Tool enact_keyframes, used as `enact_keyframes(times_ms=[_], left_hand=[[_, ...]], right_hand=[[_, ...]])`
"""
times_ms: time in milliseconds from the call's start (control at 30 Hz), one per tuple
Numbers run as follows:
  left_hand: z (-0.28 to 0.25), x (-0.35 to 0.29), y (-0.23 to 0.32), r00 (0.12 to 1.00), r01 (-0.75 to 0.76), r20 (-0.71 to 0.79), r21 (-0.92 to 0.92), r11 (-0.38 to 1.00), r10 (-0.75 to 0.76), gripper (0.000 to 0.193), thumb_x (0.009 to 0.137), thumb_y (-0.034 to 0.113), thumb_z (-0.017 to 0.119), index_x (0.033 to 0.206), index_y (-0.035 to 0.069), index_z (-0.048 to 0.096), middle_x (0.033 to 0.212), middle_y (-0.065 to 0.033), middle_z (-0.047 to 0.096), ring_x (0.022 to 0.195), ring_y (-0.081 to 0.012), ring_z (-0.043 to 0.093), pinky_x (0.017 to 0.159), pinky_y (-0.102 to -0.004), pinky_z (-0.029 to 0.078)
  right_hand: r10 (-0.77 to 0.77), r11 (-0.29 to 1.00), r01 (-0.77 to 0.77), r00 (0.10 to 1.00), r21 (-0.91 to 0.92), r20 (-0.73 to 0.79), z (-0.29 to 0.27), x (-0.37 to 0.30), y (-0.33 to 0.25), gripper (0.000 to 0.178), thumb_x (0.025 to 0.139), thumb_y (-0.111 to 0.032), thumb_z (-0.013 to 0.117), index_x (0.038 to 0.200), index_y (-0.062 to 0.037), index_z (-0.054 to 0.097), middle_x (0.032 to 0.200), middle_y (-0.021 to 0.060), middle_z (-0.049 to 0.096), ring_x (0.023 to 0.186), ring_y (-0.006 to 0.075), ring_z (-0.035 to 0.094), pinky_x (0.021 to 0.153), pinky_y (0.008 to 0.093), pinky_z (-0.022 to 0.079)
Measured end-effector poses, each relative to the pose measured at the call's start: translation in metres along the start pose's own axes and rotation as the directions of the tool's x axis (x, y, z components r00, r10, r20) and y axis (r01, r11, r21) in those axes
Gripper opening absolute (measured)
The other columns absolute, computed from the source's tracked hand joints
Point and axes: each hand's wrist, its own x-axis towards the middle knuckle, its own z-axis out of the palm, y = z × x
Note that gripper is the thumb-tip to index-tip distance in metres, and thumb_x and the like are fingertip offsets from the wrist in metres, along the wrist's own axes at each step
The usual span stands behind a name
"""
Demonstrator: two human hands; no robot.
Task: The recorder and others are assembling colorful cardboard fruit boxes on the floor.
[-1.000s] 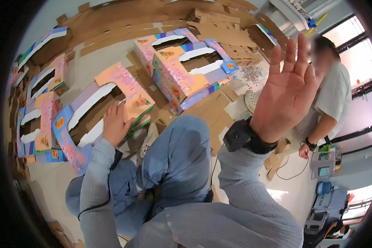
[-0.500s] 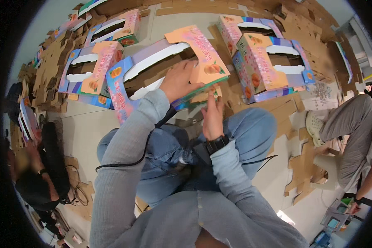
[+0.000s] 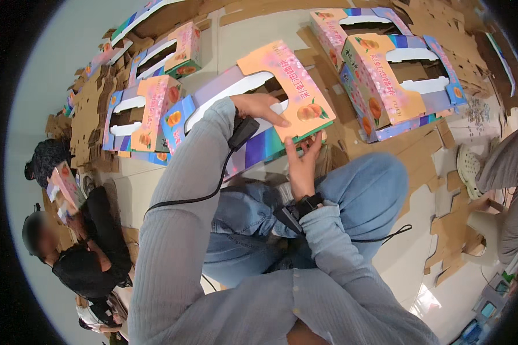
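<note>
Center carton (image 3: pixel 296 103): fruit-printed box in orange, purple and blue; in front of the person's shins, over the tile floor (image 3: pixel 139 187); can't tell if fully resting on it.
Left hand (image 3: pixel 260 109): bent over the carton's top opening, one digit flat on the orange panel, other fingers mostly hidden; grip tightness can't tell.
Right hand (image 3: pixel 304 167): digits slightly parted, tips touching the carton's near right edge by the green strip; firm hold or just contact, can't tell.
Carton progress: walls and top panels up, looks mostly formed; near green edge probably not fully seated, likely the bit left. Inside base unclear.
Right-side cartons: front one (image 3: pixel 411 106) and one just behind (image 3: pixel 328 29), both standing, look formed.
Left-side cartons: nearer one (image 3: pixel 155 112) and farther one (image 3: pixel 188 49), also upright, look formed.
Brown cardboard (image 3: pixel 80 115): stacked at far left, more pieces around the floor; use unclear.
Other people: one in black (image 3: pixel 77 270) at left; one in grey trousers (image 3: pixel 505 164) at right, partly cut off.
</note>
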Motion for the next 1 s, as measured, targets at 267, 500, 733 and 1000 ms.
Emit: enact_keyframes(times_ms=[267,500,733,1000], left_hand=[[-0.003,-0.001,0.007,0.986,0.146,0.101,-0.149,0.978,-0.132,0.034,0.079,0.037,0.073,0.093,0.007,0.064,0.078,0.0051,0.059,0.066,-0.0025,0.050,0.055,-0.0196,0.037],[-0.006,-0.002,0.009,0.976,0.190,0.132,-0.136,0.972,-0.172,0.035,0.079,0.039,0.073,0.093,0.008,0.065,0.073,0.0072,0.056,0.061,-0.0008,0.046,0.050,-0.0188,0.033],[-0.001,0.001,0.004,0.975,0.182,0.166,-0.213,0.960,-0.148,0.047,0.080,0.034,0.072,0.114,0.004,0.060,0.093,0.0015,0.064,0.075,-0.0038,0.057,0.062,-0.0188,0.044],[0.006,0.016,-0.027,0.973,0.218,0.141,-0.327,0.920,-0.180,0.080,0.068,0.048,0.077,0.130,0.005,0.051,0.134,-0.0105,0.047,0.125,-0.0192,0.039,0.105,-0.0309,0.025]], right_hand=[[-0.022,1.000,0.021,0.999,-0.021,-0.048,0.004,0.001,0.007,0.093,0.086,-0.026,0.066,0.148,-0.0065,0.000,0.138,0.0228,0.017,0.124,0.0328,0.036,0.096,0.0411,0.040],[0.021,1.000,-0.022,0.998,-0.010,-0.051,0.006,0.000,0.005,0.093,0.086,-0.027,0.066,0.148,-0.0069,0.000,0.138,0.0224,0.017,0.123,0.0314,0.036,0.095,0.0417,0.039],[-0.025,0.998,0.021,0.997,-0.057,-0.073,0.009,0.001,-0.002,0.093,0.085,-0.026,0.068,0.147,-0.0078,0.001,0.140,0.0200,0.016,0.123,0.0298,0.033,0.096,0.0412,0.039],[0.037,0.996,-0.028,0.993,0.086,-0.109,0.015,0.002,-0.001,0.092,0.084,-0.023,0.068,0.147,-0.0060,0.002,0.140,0.0199,0.018,0.125,0.0296,0.026,0.100,0.0406,0.034]])
